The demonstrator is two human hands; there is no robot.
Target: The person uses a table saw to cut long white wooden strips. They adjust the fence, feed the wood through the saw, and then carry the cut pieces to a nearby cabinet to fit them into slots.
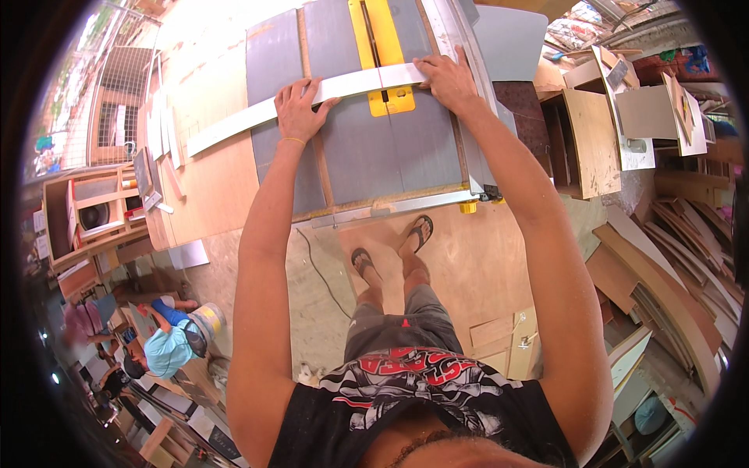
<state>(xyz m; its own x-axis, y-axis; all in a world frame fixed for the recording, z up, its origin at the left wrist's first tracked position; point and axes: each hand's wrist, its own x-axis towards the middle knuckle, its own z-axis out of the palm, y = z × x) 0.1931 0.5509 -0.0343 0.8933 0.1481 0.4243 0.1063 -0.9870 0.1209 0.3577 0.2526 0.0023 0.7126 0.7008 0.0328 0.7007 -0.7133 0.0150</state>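
A long white strip of board (343,85) lies crosswise over the grey top of a table saw (382,148), its left end reaching onto a wooden side surface. It crosses the saw's yellow insert plate (402,100), which has a dark slot. My left hand (300,109) grips the strip left of the plate, fingers over the far edge and thumb at the near side. At the strip's right end, my right hand (451,80) holds it close to the pale metal rip fence (460,47). Whether the blade stands above the slot, I cannot tell.
A plywood surface (211,195) extends left of the saw, with white offcuts (160,129) on it. Wooden boxes (589,144) and stacked boards (671,273) stand at right. A cable (324,281) runs along the floor near my feet. A person in light blue (168,347) is at lower left.
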